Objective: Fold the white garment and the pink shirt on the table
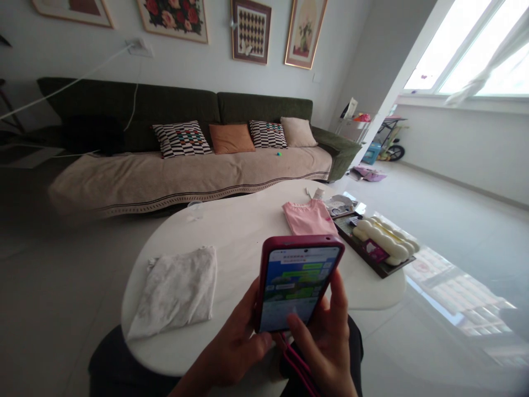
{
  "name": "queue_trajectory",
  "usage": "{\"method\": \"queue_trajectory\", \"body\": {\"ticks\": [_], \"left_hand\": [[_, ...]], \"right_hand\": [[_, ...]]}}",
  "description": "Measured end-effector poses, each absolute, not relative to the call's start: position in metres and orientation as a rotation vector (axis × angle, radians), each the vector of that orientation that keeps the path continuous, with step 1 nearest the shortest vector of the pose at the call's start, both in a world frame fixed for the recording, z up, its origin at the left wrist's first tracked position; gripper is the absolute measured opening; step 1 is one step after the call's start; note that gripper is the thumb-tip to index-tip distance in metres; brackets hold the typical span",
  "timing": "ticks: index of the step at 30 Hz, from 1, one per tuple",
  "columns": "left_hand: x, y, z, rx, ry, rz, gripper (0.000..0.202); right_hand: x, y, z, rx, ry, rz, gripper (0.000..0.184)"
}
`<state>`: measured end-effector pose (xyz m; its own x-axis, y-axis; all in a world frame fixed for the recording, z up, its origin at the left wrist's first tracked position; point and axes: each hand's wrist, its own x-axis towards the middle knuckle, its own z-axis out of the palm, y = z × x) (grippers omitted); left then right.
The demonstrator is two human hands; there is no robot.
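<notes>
A smartphone (295,284) in a dark red case is held upright in front of me, its lit screen showing a chat with green message bubbles. My left hand (237,344) grips its left edge, thumb near the lower corner. On the other side, my right hand (326,336) wraps around the right edge, with its thumb over the lower screen. A red strap (300,361) hangs below the phone. To the left, a folded light grey garment (177,292) lies on the white table (235,242). Behind the phone is a folded pink shirt (309,216).
A dark tray (384,269) with a cream puffy tissue cover (382,237) stands at the table's right end. Near the far edge are a clear cup (195,210) and small items. Beyond the table is a green sofa (177,110) with several cushions.
</notes>
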<state>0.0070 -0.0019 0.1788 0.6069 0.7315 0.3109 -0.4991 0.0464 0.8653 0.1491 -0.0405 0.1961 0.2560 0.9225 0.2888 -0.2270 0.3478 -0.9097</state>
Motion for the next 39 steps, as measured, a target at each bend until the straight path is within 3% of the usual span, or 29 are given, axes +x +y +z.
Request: {"method": "queue_trajectory", "body": {"ticks": [10,20,39], "left_hand": [[0.008,-0.002,0.178,1.118,0.388,0.978,0.054],[0.011,-0.003,0.169,1.306,0.458,1.005,0.070],[0.011,-0.004,0.164,1.318,0.499,1.002,0.070]], "right_hand": [[0.154,-0.041,0.198,-0.798,-1.002,1.032,0.075],[0.156,-0.042,0.199,-0.698,-1.000,1.135,0.071],[0.162,-0.042,0.202,-0.788,-1.090,1.102,0.072]]}}
